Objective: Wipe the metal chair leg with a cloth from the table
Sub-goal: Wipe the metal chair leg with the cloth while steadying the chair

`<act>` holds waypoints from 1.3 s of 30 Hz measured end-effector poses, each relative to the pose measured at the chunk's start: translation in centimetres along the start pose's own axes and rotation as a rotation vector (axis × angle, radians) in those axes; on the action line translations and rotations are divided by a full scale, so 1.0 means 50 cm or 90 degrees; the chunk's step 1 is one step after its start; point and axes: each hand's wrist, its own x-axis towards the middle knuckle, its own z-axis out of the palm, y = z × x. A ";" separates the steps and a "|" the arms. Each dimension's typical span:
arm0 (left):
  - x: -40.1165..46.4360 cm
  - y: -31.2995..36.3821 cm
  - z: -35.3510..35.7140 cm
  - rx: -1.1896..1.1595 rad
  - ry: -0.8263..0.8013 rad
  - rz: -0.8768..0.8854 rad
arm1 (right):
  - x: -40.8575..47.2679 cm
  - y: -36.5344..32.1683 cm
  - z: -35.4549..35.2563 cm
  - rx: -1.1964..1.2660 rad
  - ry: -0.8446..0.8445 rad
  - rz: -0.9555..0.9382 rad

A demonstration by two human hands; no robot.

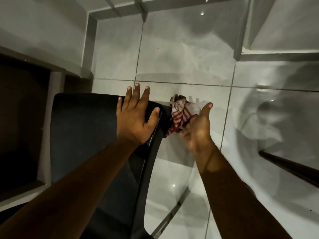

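A dark chair (82, 131) stands below me, its seat seen from above. My left hand (136, 116) lies flat on the seat's far right corner with the fingers spread. A bunched red-and-white striped cloth (179, 114) sits just right of that corner, gripped by my right hand (196, 128). The cloth covers the spot beside the seat corner, so the chair leg under it is hidden. A metal chair leg (165, 221) shows lower down, slanting to the floor.
Glossy white floor tiles (181, 57) spread out beyond the chair. A dark table or shelf unit (20, 109) stands at the left. A dark thin leg or rod (290, 166) slants in at the right edge. Grey skirting (89, 49) runs along the wall.
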 end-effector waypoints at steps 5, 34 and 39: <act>0.001 -0.004 0.008 -0.007 0.013 0.003 | 0.020 0.031 0.059 -0.163 0.063 -0.069; 0.002 0.003 0.009 0.015 0.009 0.019 | 0.189 0.063 0.009 -0.011 0.094 -0.015; -0.001 0.004 0.008 0.024 0.004 0.028 | 0.124 0.075 0.054 0.007 0.076 -0.022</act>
